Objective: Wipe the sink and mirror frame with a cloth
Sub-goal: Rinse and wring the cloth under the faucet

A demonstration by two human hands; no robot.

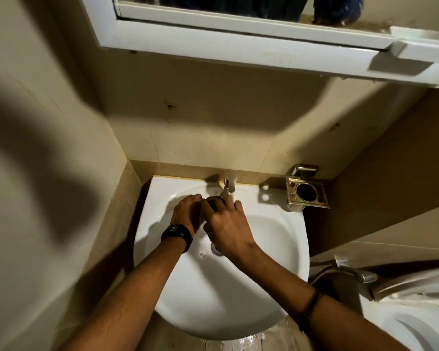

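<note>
A single head-worn, wide-angle view is given, looking steeply down and forward from close above the sink (276, 239). The mirror frame (213, 46) is caught at the far top edge, and a toilet (403, 325) at the near right.

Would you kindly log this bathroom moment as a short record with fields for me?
place: white sink under the white mirror frame
left hand: over the basin by the tap, black watch on the wrist
right hand: over the basin, fingers at the tap
between hands: a small dark thing, cannot tell what
water: none visibly running
right of tap: metal wall holder
lower right: toilet
</note>
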